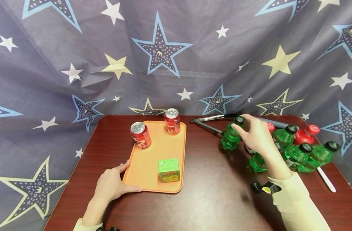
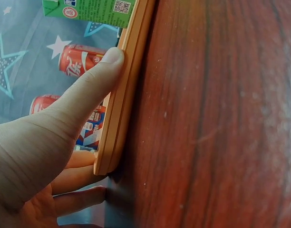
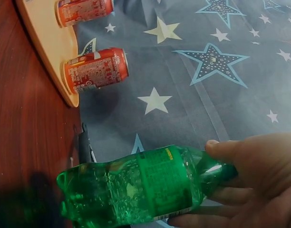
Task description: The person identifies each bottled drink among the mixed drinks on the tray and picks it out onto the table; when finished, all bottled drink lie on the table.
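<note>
My right hand [image 1: 258, 134] grips a green plastic soda bottle [image 1: 231, 136] by its neck and cap. The bottle is near upright in the head view, and its base appears just above the table. In the right wrist view the thumb and fingers lie around the top of the bottle [image 3: 136, 187]. My left hand [image 1: 109, 184] rests at the near left corner of an orange tray [image 1: 144, 170], thumb along the front rim and fingers on the left side. On the tray stand two red soda cans [image 1: 141, 136] and a green drink carton [image 1: 169, 170].
To the right stand several more green bottles [image 1: 297, 155], with red-capped bottles [image 1: 304, 134] among them. Black-and-silver tongs [image 1: 206, 125] lie behind the held bottle. A white stick-like handle [image 1: 326, 180] lies at the right. A star-patterned cloth [image 1: 193, 73] hangs along the table's back edge.
</note>
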Motion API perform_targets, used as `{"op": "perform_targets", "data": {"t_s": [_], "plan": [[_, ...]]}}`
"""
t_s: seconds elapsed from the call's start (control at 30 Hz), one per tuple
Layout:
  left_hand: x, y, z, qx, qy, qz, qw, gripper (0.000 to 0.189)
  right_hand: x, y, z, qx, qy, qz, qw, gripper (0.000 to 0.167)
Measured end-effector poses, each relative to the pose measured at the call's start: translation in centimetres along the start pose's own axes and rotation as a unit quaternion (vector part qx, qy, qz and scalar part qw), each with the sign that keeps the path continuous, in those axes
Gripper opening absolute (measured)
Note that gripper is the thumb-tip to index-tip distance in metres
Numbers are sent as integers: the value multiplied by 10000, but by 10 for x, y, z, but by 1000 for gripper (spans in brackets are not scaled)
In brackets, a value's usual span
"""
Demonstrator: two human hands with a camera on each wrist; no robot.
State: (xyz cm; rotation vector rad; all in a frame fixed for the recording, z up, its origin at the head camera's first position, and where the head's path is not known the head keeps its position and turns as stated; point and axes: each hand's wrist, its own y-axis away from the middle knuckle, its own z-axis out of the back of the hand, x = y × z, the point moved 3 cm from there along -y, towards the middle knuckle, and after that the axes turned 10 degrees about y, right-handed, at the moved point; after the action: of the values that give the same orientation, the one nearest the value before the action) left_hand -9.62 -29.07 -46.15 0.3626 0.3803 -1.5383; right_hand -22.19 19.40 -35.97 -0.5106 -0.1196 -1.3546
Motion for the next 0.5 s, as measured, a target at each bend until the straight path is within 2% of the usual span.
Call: {"op": "perform_targets", "data": {"t_s": [0.5], "plan": [[1, 1, 3, -20, 53, -47, 10000, 128, -2, 7, -4, -45, 228, -101, 9997, 46]]}}
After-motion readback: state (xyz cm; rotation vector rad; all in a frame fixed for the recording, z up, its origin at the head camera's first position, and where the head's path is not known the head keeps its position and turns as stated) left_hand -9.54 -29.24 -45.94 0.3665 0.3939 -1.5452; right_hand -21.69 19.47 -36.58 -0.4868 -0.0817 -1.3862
